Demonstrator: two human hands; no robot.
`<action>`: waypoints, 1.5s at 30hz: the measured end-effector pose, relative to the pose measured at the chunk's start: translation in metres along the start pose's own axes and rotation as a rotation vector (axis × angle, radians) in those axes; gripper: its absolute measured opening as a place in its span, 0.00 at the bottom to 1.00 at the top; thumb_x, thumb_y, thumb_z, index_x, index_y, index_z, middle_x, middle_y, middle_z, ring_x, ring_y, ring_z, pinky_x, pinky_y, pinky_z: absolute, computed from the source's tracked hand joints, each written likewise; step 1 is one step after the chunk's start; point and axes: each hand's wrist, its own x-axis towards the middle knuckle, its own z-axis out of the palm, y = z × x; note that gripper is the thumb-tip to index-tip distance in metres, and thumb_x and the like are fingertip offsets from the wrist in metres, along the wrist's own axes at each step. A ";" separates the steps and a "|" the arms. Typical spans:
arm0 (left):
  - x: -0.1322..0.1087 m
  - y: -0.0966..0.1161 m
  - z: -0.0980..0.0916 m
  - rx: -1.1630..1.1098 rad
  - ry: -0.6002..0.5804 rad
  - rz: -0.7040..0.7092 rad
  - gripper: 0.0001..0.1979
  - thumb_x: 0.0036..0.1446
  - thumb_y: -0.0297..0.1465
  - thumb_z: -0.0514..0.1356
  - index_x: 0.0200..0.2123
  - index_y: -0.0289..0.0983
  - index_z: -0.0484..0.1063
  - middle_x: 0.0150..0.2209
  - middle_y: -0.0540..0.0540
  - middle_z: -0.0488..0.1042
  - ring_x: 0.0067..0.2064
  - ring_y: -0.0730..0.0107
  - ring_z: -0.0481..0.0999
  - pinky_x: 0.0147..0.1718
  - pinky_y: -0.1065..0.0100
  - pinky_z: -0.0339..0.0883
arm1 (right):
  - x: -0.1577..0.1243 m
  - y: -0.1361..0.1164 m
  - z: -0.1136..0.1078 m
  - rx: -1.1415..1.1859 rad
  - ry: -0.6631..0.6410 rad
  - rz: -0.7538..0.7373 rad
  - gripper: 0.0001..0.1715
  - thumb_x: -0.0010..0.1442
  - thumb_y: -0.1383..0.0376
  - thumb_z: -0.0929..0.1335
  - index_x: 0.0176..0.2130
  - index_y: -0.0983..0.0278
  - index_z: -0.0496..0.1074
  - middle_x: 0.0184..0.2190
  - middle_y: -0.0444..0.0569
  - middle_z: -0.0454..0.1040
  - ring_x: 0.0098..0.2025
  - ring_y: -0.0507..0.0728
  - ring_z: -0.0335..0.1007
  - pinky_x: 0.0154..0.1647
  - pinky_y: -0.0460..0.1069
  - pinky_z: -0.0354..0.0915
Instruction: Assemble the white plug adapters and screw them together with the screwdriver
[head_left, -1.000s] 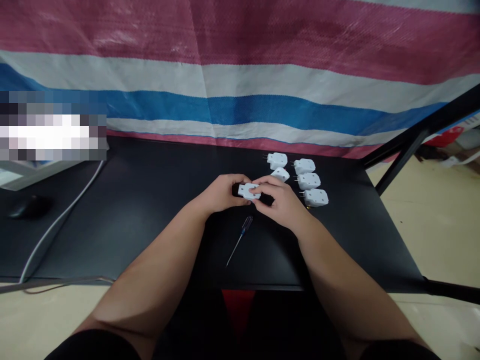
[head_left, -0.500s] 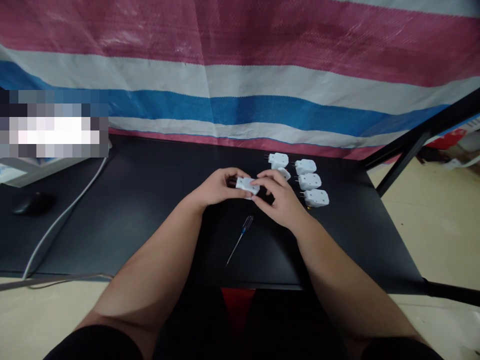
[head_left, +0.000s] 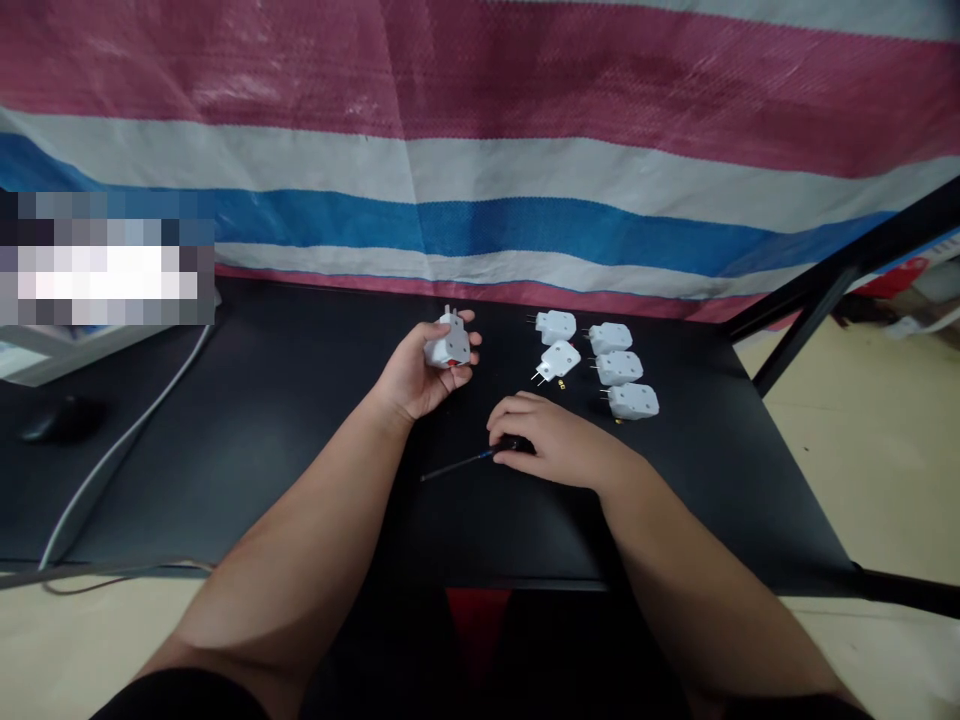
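Observation:
My left hand is raised over the black table with its fingers closed round a white plug adapter, pins pointing up. My right hand lies low on the table, fingers wrapped round the handle of a small screwdriver. The screwdriver's thin shaft sticks out to the left along the tabletop.
Several white plug adapters lie in a group right of my hands, with tiny brass bits beside them. A grey cable and a dark mouse sit at the left. A striped tarpaulin hangs behind. A black frame bar slants at right.
My hands have parted. The left one lifted the adapter up and to the left. The right one dropped to the screwdriver, closed on its handle and turned it to lie crosswise.

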 end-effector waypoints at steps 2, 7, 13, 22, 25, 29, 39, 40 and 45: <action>0.000 0.000 0.000 -0.010 0.008 -0.014 0.20 0.52 0.37 0.71 0.48 0.37 0.79 0.34 0.46 0.81 0.30 0.69 0.80 0.23 0.74 0.66 | -0.004 0.000 -0.009 0.091 0.027 0.059 0.02 0.74 0.67 0.74 0.44 0.59 0.80 0.42 0.47 0.82 0.44 0.58 0.77 0.49 0.55 0.73; -0.001 -0.001 -0.002 0.005 0.035 -0.034 0.18 0.49 0.33 0.71 0.45 0.38 0.77 0.33 0.47 0.81 0.35 0.65 0.84 0.35 0.67 0.81 | -0.016 0.012 -0.027 0.378 0.211 0.147 0.12 0.79 0.57 0.69 0.53 0.58 0.82 0.35 0.45 0.81 0.36 0.56 0.78 0.40 0.52 0.74; -0.002 -0.002 -0.002 0.050 -0.023 -0.065 0.17 0.43 0.27 0.69 0.40 0.37 0.77 0.34 0.48 0.79 0.30 0.72 0.79 0.28 0.72 0.75 | -0.013 0.030 -0.020 0.412 0.846 0.196 0.15 0.77 0.53 0.71 0.55 0.56 0.81 0.37 0.47 0.83 0.39 0.58 0.84 0.49 0.58 0.82; -0.002 -0.005 0.000 0.082 -0.072 -0.061 0.19 0.40 0.26 0.72 0.39 0.36 0.78 0.30 0.51 0.74 0.27 0.76 0.73 0.25 0.74 0.68 | -0.008 0.028 -0.010 0.366 0.795 0.209 0.16 0.76 0.55 0.72 0.57 0.58 0.82 0.42 0.50 0.86 0.45 0.61 0.88 0.54 0.61 0.86; -0.002 -0.006 0.001 0.101 -0.068 -0.049 0.19 0.41 0.26 0.72 0.40 0.36 0.78 0.31 0.51 0.74 0.27 0.75 0.74 0.26 0.73 0.69 | -0.008 0.031 -0.009 0.338 0.789 0.191 0.15 0.76 0.56 0.72 0.57 0.57 0.83 0.44 0.51 0.86 0.45 0.62 0.88 0.53 0.62 0.86; 0.000 -0.008 -0.001 0.209 -0.039 0.001 0.18 0.46 0.30 0.75 0.41 0.35 0.79 0.31 0.50 0.75 0.29 0.73 0.77 0.28 0.72 0.72 | -0.009 0.035 -0.009 0.271 0.811 0.168 0.15 0.75 0.55 0.73 0.57 0.56 0.81 0.50 0.52 0.86 0.49 0.63 0.88 0.58 0.64 0.83; 0.001 -0.015 -0.004 0.467 -0.085 0.166 0.18 0.48 0.35 0.80 0.38 0.38 0.79 0.32 0.52 0.79 0.30 0.74 0.78 0.31 0.72 0.71 | -0.011 0.030 -0.015 0.121 0.720 0.333 0.24 0.82 0.46 0.62 0.43 0.57 0.77 0.25 0.44 0.72 0.30 0.59 0.75 0.37 0.56 0.71; 0.001 -0.015 -0.004 0.469 -0.088 0.172 0.19 0.47 0.35 0.81 0.38 0.38 0.79 0.33 0.51 0.79 0.31 0.74 0.79 0.32 0.72 0.72 | -0.011 0.030 -0.014 0.139 0.702 0.318 0.19 0.81 0.48 0.64 0.49 0.57 0.76 0.28 0.44 0.73 0.31 0.59 0.75 0.38 0.56 0.71; 0.000 -0.014 -0.004 0.496 -0.108 0.161 0.18 0.47 0.34 0.80 0.36 0.37 0.77 0.30 0.52 0.78 0.31 0.73 0.79 0.32 0.71 0.71 | -0.013 0.031 -0.016 0.201 0.649 0.285 0.14 0.77 0.49 0.70 0.49 0.55 0.72 0.32 0.44 0.75 0.34 0.58 0.73 0.38 0.55 0.69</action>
